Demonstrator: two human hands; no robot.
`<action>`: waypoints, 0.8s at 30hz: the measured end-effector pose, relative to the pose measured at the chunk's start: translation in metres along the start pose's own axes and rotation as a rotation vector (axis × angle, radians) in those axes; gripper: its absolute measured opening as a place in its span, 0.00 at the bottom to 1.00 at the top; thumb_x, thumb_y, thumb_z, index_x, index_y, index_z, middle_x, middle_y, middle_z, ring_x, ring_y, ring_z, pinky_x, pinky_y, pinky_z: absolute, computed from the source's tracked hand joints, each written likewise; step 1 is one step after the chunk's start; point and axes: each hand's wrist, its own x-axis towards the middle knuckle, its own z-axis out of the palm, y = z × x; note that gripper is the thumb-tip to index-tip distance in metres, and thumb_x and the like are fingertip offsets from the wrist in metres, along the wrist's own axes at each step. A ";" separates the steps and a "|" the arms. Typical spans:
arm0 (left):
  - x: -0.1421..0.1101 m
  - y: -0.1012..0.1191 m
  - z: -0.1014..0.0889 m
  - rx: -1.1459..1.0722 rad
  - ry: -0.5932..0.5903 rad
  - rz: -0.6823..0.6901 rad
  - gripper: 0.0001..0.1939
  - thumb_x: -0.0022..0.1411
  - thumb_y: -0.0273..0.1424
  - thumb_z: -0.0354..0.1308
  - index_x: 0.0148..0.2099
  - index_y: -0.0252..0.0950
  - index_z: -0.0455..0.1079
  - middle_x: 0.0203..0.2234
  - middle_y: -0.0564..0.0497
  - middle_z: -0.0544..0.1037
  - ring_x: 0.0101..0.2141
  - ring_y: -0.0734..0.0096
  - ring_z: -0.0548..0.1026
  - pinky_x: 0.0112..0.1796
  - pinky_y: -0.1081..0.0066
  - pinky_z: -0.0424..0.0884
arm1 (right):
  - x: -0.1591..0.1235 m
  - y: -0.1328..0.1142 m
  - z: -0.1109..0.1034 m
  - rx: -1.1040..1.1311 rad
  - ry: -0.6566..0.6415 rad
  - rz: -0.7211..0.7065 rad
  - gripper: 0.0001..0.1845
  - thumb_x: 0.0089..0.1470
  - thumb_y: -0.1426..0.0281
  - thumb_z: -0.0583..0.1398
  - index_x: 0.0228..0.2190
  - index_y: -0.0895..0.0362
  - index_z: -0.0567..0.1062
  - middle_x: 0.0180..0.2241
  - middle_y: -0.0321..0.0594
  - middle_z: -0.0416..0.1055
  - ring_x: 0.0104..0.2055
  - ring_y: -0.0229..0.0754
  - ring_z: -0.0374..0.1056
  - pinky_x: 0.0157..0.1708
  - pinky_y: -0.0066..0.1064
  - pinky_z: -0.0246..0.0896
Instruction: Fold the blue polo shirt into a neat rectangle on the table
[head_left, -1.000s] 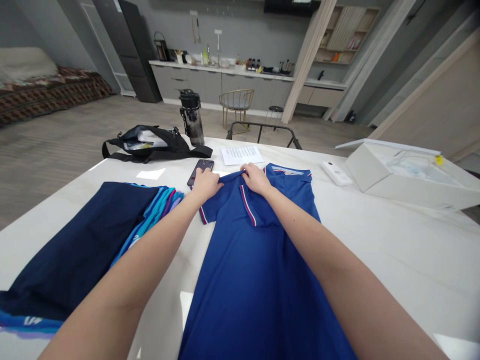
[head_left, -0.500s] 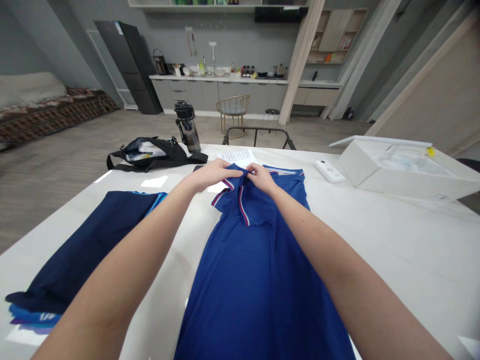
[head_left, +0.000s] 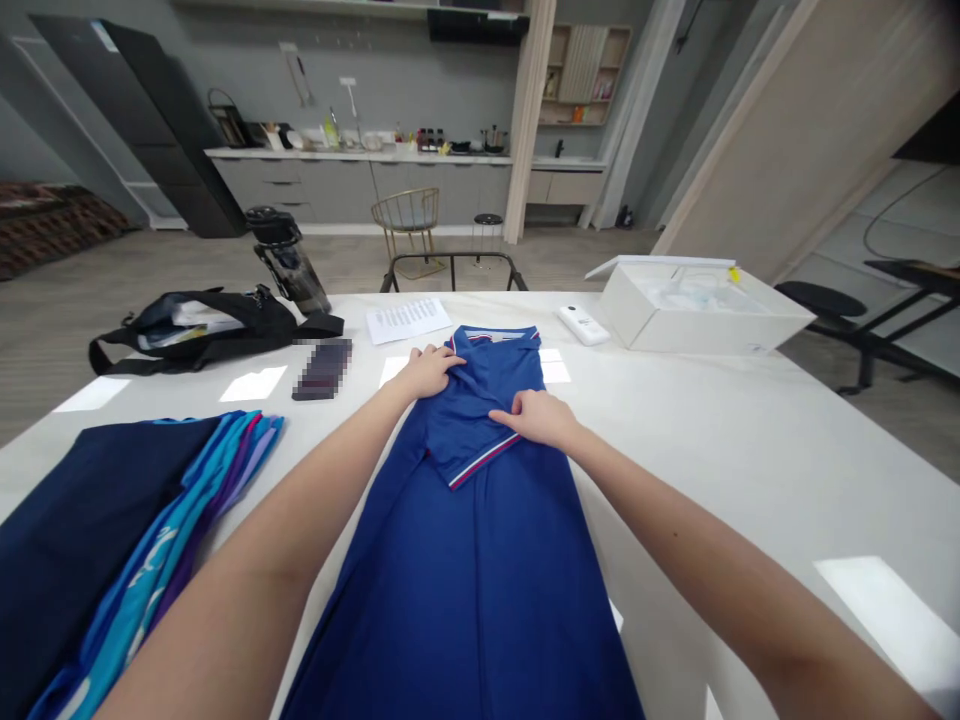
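A blue polo shirt [head_left: 450, 580] lies lengthwise on the white table, its collar at the far end. One short sleeve, with a red-and-white striped cuff, is folded across the upper part. My left hand [head_left: 430, 371] rests on the shirt's left edge near the collar, fingers spread on the cloth. Against the folded sleeve's right side is my right hand [head_left: 541, 417], its thumb stretched out along the fabric and apart from the bent fingers. Left of my left forearm sits a stack of folded clothes [head_left: 127, 500], dark navy on top with bright blue and purple edges below.
A black bag [head_left: 225, 325], a dark bottle [head_left: 289, 265] and a blurred phone-like object [head_left: 324, 368] are on the left. Printed paper [head_left: 409, 319] lies beyond the collar. At the right are a small white device [head_left: 583, 325] and an open white box [head_left: 694, 310].
The sleeve, earlier lifted and pinched near the collar, now lies folded across the shirt. My right hand has come nearer and my left hand has flattened. The view has swung right.
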 end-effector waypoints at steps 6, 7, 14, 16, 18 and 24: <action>0.008 -0.017 0.003 -0.007 0.024 -0.085 0.21 0.62 0.27 0.48 0.50 0.46 0.78 0.55 0.45 0.77 0.55 0.48 0.68 0.55 0.45 0.58 | -0.017 -0.003 0.018 -0.033 0.093 0.000 0.10 0.60 0.59 0.60 0.32 0.51 0.76 0.41 0.45 0.79 0.42 0.50 0.75 0.37 0.35 0.64; 0.008 -0.021 0.004 -0.024 0.027 -0.098 0.22 0.62 0.26 0.47 0.50 0.46 0.78 0.55 0.45 0.78 0.55 0.49 0.69 0.55 0.45 0.59 | -0.018 -0.003 0.019 -0.028 0.122 0.008 0.09 0.61 0.62 0.58 0.33 0.51 0.75 0.41 0.45 0.79 0.42 0.49 0.75 0.37 0.34 0.64; 0.017 -0.029 0.020 -0.291 0.184 -0.276 0.21 0.65 0.25 0.46 0.53 0.45 0.75 0.55 0.47 0.78 0.57 0.55 0.71 0.56 0.52 0.65 | -0.032 0.000 0.018 0.007 0.081 0.107 0.20 0.61 0.55 0.60 0.49 0.53 0.73 0.40 0.49 0.80 0.42 0.55 0.76 0.37 0.39 0.65; 0.021 -0.030 0.026 -0.401 0.230 -0.327 0.19 0.64 0.27 0.50 0.52 0.42 0.76 0.55 0.46 0.78 0.55 0.57 0.72 0.55 0.57 0.67 | -0.032 0.005 0.017 0.047 0.059 0.124 0.20 0.58 0.55 0.63 0.47 0.53 0.75 0.42 0.48 0.80 0.44 0.55 0.76 0.39 0.38 0.65; 0.026 -0.032 0.029 -0.484 0.246 -0.363 0.17 0.63 0.27 0.50 0.49 0.39 0.77 0.50 0.45 0.81 0.51 0.60 0.75 0.53 0.62 0.69 | -0.030 0.010 0.016 0.128 0.070 0.113 0.12 0.58 0.58 0.63 0.40 0.52 0.78 0.39 0.44 0.80 0.43 0.52 0.77 0.39 0.36 0.65; 0.045 -0.035 0.005 -0.829 0.482 -0.377 0.22 0.58 0.27 0.46 0.49 0.34 0.77 0.37 0.49 0.81 0.39 0.64 0.76 0.44 0.67 0.72 | -0.008 0.027 -0.009 0.555 0.351 0.024 0.12 0.58 0.58 0.60 0.36 0.52 0.78 0.32 0.40 0.79 0.37 0.48 0.75 0.38 0.35 0.67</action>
